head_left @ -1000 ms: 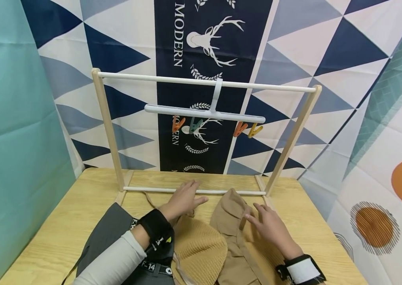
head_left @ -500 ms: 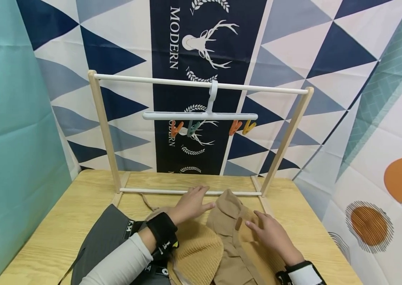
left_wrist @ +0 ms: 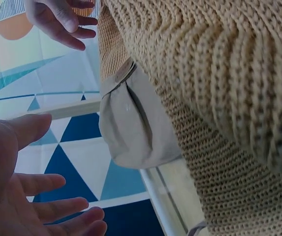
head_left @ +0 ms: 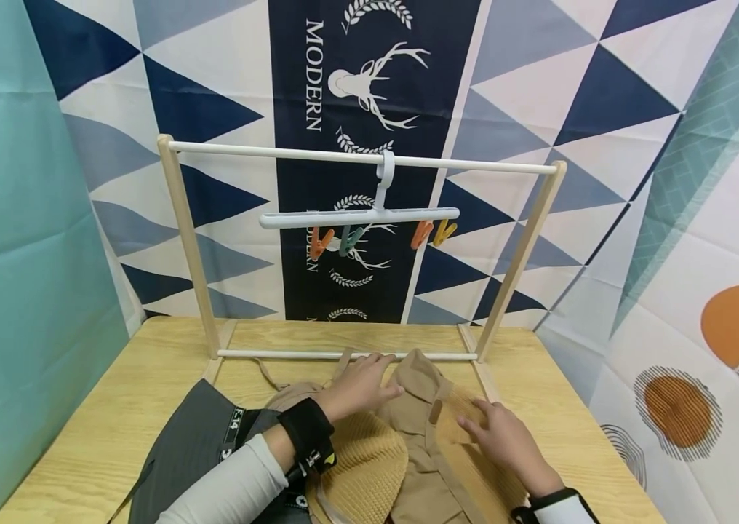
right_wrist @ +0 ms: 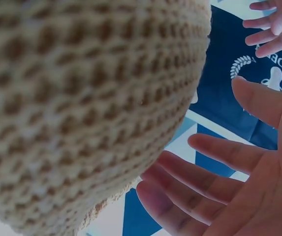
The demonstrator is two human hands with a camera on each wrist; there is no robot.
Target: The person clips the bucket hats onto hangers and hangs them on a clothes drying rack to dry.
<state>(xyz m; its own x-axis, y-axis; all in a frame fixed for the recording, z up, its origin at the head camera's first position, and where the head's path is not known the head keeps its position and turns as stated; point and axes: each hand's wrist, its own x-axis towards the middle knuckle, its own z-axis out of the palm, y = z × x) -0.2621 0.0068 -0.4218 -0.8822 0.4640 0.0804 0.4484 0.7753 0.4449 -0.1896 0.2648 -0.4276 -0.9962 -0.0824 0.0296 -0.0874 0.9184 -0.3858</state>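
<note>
Here's the left hand (head_left: pixel 358 389), back up, fingers relaxed and loosely extended, poised at the far end of a tan garment (head_left: pixel 414 437) in the middle of the surface (head_left: pixel 101 429); its wrist view shows the fingers spread just beside the fabric. Across from it the right hand (head_left: pixel 503 437) is at the garment's right side, fingers loosely spread and slightly bent, close by the knit; whether the fingertips actually touch it, I can't tell. The garment itself lies heaped, smooth cloth between two patches of ribbed knit, running toward the near edge, which is out of view. A thin brown strap (head_left: pixel 268 375) trails beyond it on the left. Over by the left edge, partly under the left forearm, there's a dark grey cloth piece (head_left: pixel 180 458) with black bands lettered F-14. Black straps circle both wrists, and a light sleeve covers the left arm. Now up to the far edge: a wooden rack (head_left: pixel 317 153) stands there with white rails, and from its top rail hangs a pale hanger (head_left: pixel 356 217). Four clips line up under its bar: an orange clip (head_left: pixel 320 243), a teal clip (head_left: pixel 350 241), another orange clip (head_left: pixel 421 234), then a yellow clip (head_left: pixel 444 232) at the right end. Behind it all, a blue-and-white triangle backdrop (head_left: pixel 212 44) with deer heads.
</note>
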